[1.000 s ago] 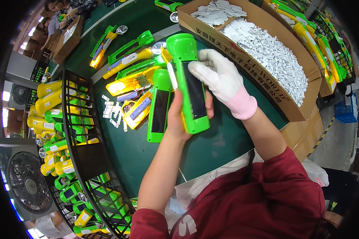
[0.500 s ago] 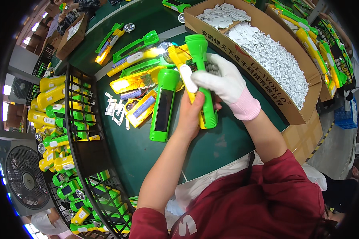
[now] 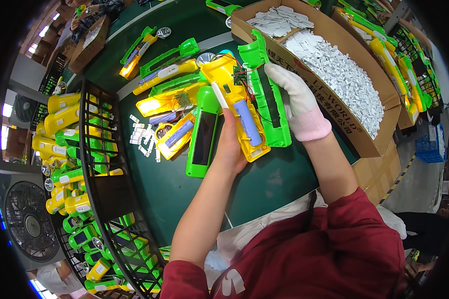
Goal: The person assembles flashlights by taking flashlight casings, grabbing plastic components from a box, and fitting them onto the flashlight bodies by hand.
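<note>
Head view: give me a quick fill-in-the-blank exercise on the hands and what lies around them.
1. The left hand holds the battery-bearing half, a shell coloured ____.
2. The gloved right hand touches the panelled half, a shell coloured ____.
3. The green flashlight lying beside the left hand has a long panel coloured ____.
4. The large cardboard box of white pieces stands to the ____ of the black crate.

Missing words: yellow; green; black; right.
</note>
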Demonstrator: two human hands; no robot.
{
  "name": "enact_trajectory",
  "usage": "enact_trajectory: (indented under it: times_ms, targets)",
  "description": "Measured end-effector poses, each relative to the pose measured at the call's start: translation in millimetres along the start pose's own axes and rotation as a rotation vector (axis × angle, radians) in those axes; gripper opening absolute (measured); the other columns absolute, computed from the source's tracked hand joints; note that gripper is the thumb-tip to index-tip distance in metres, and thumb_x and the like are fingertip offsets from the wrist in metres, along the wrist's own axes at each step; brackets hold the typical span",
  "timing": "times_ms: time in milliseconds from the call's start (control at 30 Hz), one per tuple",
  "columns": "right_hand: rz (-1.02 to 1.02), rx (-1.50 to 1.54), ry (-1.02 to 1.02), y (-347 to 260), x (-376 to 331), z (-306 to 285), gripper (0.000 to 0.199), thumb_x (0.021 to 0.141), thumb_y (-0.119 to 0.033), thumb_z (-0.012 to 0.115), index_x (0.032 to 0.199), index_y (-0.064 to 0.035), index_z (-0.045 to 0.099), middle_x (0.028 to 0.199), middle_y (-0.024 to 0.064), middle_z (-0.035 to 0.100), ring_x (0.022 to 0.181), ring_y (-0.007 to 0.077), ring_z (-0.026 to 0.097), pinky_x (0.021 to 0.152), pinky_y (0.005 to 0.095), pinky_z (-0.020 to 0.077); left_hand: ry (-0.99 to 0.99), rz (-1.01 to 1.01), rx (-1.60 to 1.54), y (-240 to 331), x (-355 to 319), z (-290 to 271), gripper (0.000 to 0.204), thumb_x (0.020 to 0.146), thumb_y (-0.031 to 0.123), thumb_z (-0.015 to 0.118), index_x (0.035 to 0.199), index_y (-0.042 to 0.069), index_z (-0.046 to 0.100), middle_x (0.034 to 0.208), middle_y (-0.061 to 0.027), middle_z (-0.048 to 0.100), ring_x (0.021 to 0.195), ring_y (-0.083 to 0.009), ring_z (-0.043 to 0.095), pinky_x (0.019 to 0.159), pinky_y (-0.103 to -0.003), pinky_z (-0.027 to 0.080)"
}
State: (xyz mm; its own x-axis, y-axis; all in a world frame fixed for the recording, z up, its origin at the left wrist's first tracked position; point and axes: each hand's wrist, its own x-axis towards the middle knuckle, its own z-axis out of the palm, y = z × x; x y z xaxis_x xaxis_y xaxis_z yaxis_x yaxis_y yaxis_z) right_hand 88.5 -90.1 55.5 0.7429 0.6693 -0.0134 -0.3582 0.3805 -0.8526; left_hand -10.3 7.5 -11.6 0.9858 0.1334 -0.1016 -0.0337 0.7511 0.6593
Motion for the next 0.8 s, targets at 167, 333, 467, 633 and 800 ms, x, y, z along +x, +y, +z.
enact_trajectory:
  times_ms: [167,333,467,633,800]
  targets:
    - [-0.010,-0.001,-0.001,-0.8,-0.8,1.7,0.024,0.091,-0.023,0.051,0.098,-0.0014,0.057,0.083,0.0027,0.058,0.072,0.0077,0.054,0.067,0.0223,0.0453,0.005,0.021,0.043,1.6,-0.7,4.5,0.079,0.079,0.072,0.032,0.131,0.012,0.036,0.126,-0.0113,0.048,0.111,-0.0266,0.052,0.092,-0.042,0.044]
    - [-0.005,0.044,-0.053,-1.7,-3.5,-1.5,0.024,0.090,-0.022,0.053,0.101,-0.0008,0.057,0.086,0.0028,0.059,0.076,0.0082,0.056,0.069,0.0224,0.0459,-0.068,-0.050,-0.006,4.7,-2.1,4.8,0.091,0.072,0.079,0.029,0.134,0.012,0.033,0.126,-0.0124,0.048,0.111,-0.0270,0.052,0.091,-0.043,0.044]
    - [-0.047,0.017,-0.085,-1.0,-7.4,-2.5,0.024,0.089,-0.022,0.054,0.102,-0.0011,0.057,0.090,0.0025,0.058,0.080,0.0081,0.057,0.071,0.0217,0.0463,-0.200,-0.090,-0.208,2.0,-1.2,-1.9,0.100,0.066,0.083,0.028,0.135,0.011,0.031,0.124,-0.0191,0.048,0.107,-0.0284,0.055,0.086,-0.042,0.048]
    - [-0.006,0.037,-0.101,-4.7,-10.7,-1.2,0.026,0.089,-0.021,0.056,0.106,-0.0020,0.055,0.094,0.0024,0.057,0.086,0.0076,0.057,0.072,0.0228,0.0482,-0.264,-0.121,-0.431,0.6,-1.8,-2.3,0.101,0.066,0.083,0.031,0.135,0.010,0.032,0.122,-0.0227,0.049,0.105,-0.0281,0.056,0.082,-0.041,0.051]
    - [-0.011,0.078,-0.090,-4.3,-11.8,-1.0,0.027,0.088,-0.021,0.056,0.107,-0.0020,0.054,0.094,0.0028,0.057,0.085,0.0083,0.057,0.071,0.0241,0.0490,-0.260,-0.110,-0.442,-0.1,-2.2,-2.8,0.102,0.064,0.083,0.033,0.135,0.010,0.032,0.122,-0.0233,0.049,0.105,-0.0284,0.056,0.083,-0.040,0.050]
